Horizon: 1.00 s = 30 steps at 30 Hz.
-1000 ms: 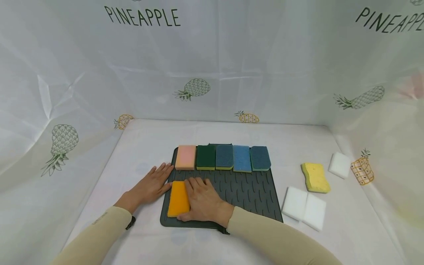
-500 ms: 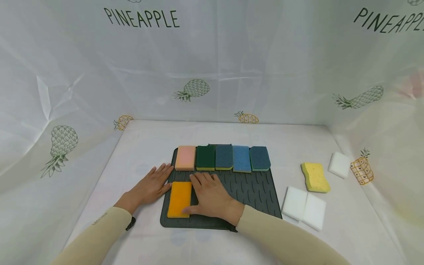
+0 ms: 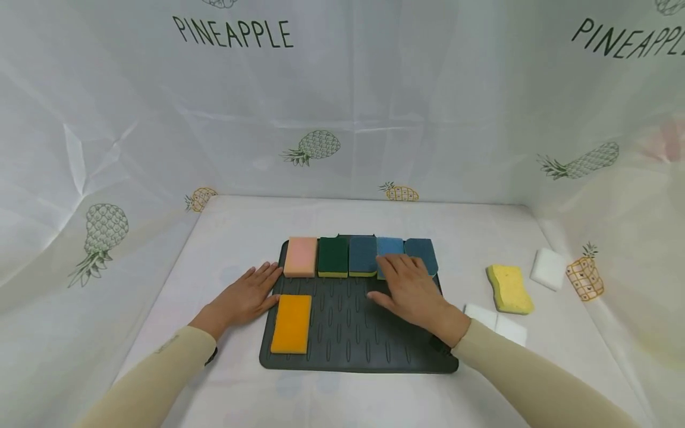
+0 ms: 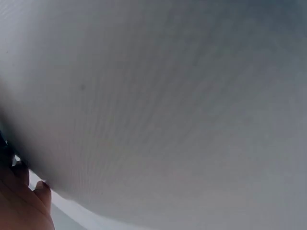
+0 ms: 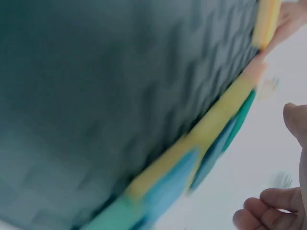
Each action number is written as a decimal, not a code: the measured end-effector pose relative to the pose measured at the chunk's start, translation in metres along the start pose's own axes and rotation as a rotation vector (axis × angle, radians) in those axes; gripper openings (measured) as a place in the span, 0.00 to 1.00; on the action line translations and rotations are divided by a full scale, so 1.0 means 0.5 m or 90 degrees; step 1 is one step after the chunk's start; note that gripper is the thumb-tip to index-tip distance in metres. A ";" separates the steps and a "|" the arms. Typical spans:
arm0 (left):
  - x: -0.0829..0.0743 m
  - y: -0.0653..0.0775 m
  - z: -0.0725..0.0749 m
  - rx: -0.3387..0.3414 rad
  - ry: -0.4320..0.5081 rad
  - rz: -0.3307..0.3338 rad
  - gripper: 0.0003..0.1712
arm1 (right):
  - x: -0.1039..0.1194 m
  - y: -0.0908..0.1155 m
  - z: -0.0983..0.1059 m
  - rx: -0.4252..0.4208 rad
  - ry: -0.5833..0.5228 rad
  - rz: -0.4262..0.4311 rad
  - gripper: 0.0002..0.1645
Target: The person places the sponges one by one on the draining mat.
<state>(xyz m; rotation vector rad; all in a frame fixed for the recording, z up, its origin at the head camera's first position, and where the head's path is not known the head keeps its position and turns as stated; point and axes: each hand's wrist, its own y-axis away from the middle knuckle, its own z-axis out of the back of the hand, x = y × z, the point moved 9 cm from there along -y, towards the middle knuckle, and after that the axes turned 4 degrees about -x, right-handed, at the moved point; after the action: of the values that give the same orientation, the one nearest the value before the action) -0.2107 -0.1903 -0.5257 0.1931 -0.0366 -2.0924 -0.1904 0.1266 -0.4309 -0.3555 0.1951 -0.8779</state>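
Dark grey rectangular ridged mat (image 3: 348, 333) is lying flat on the white surface (image 3: 251, 235), with the left hand (image 3: 243, 297) spread at its left edge, fingers straight, grip holding nothing. Big change: the right hand (image 3: 414, 291) has left the orange sponge and is now by the right end of the back row. Its grip looks empty, fingers loose; can't tell if it's touching anything there.

The orange rectangular sponge (image 3: 291, 324) sits alone at the mat's front left, so I'd say that one's placed and the right hand's free for another.

Back row, left to right: pale pink block sponge (image 3: 301, 257), dark green scouring sponge (image 3: 333, 257), dark blue scouring sponge (image 3: 363, 255), light blue scouring sponge (image 3: 389, 245), and another dark blue one.

Off to the right, apart from the mat: a yellow wavy-sided sponge (image 3: 510, 289), then a small white rectangular block (image 3: 548, 268).
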 end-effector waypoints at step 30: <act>0.001 0.002 -0.006 -0.023 0.024 0.017 0.42 | -0.406 0.296 0.113 0.015 0.139 -0.017 0.63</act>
<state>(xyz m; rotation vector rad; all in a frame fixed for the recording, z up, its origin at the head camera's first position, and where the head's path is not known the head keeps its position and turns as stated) -0.2098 -0.1910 -0.5284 0.2095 0.0217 -2.0610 -0.1940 0.3841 -0.4306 -0.2395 0.3820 -0.9447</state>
